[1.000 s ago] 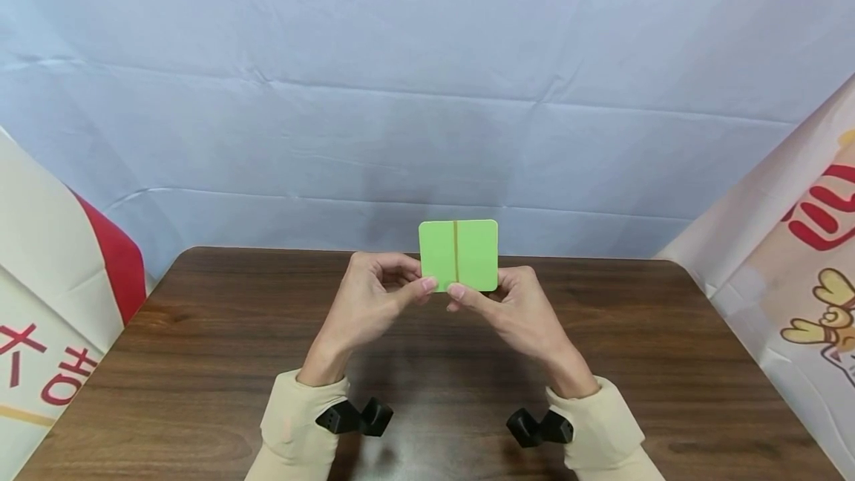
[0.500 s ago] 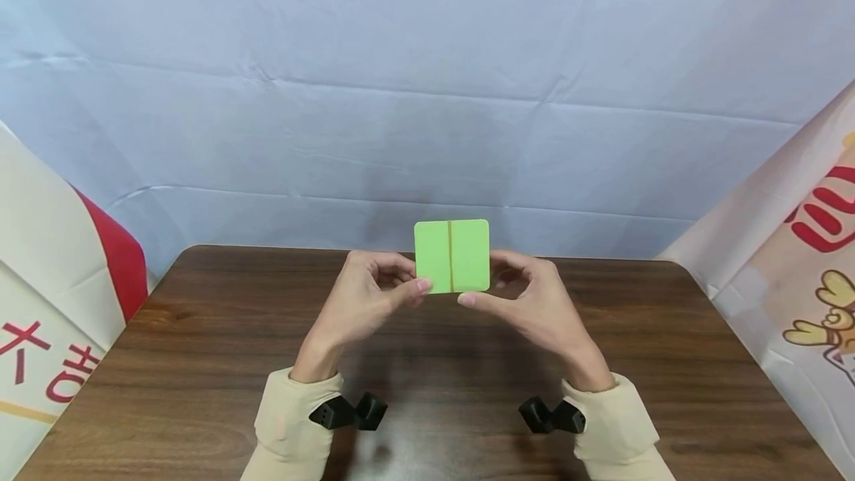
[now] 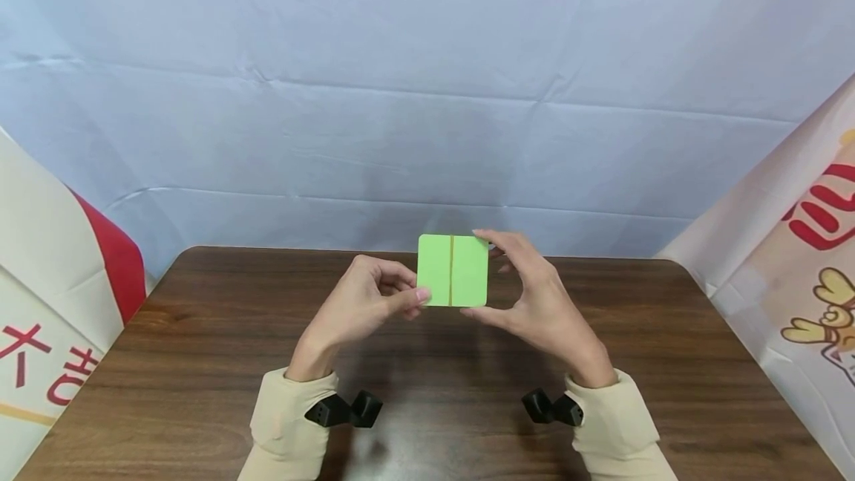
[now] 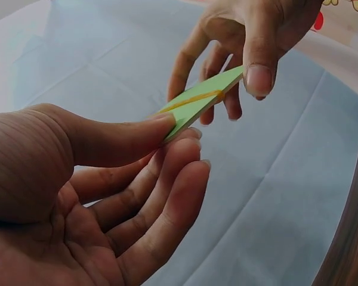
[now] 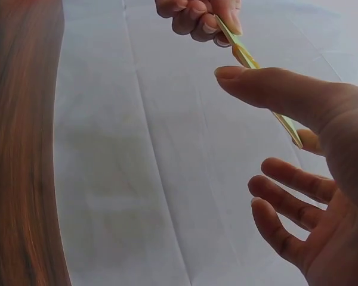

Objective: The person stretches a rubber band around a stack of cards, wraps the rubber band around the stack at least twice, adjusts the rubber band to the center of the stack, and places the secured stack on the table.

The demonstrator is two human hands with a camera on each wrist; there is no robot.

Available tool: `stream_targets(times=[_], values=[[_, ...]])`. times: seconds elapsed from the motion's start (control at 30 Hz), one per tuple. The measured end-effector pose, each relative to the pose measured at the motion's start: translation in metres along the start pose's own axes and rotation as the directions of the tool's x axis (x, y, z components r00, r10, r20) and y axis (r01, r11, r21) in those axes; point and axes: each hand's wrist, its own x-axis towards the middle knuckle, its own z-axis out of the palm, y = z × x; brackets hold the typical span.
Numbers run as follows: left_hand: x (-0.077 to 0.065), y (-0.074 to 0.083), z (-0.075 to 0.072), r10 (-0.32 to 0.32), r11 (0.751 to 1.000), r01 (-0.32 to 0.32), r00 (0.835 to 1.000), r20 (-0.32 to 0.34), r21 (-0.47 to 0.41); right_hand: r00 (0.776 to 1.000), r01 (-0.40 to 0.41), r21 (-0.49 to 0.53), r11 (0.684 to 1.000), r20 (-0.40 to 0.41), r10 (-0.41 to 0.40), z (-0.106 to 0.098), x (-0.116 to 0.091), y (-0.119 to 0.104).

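In the head view a light-green square card (image 3: 470,273) with rounded corners is held upright above the table's far edge. It looks thin from the side in both wrist views and may be several layers. A yellow-brown rubber band (image 3: 451,273) runs vertically round its middle. My left hand (image 3: 361,303) pinches the lower left corner, thumb on the near face and fingers behind. My right hand (image 3: 544,299) spans the right part, index fingertip at the top edge and thumb at the bottom edge. Its other fingers (image 5: 286,208) hang loose, away from the card.
A dark brown wooden table (image 3: 220,362) lies below both hands. Pale blue cloth (image 3: 414,80) hangs behind it. Printed cloths hang at the left (image 3: 53,280) and right (image 3: 788,273). Each sleeve cuff carries a black wrist camera (image 3: 347,410).
My right hand has left the lower right of the card, moved right and opened, and now spans its top and bottom edges. The card has dropped slightly; the left hand keeps its pinch.
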Motion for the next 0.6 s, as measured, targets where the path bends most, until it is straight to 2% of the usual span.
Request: stream_targets(times=[0.13,0.3,0.37,0.47,0.6], values=[[-0.002,0.000,-0.003,0.046,0.989,-0.043,0.999,-0.016,0.142,1.000,-0.001,0.003,1.000,-0.010,0.001,0.001,0.000,0.000],[-0.006,-0.001,-0.010,0.153,0.936,-0.115,0.984,-0.091,0.332,1.000,-0.011,0.012,1.000,-0.007,0.011,0.003,0.000,0.001],[-0.006,-0.002,-0.012,0.210,0.906,-0.164,0.974,-0.079,0.390,1.000,-0.016,0.011,1.000,0.006,0.016,0.004,0.000,0.002],[-0.006,-0.006,-0.014,0.268,0.852,-0.225,0.963,-0.024,0.473,0.999,-0.022,0.013,1.000,0.032,0.022,0.007,0.001,0.003],[-0.004,-0.010,-0.013,0.287,0.819,-0.252,0.958,0.012,0.516,0.997,-0.031,0.025,0.999,0.068,0.029,0.010,0.000,0.004]])
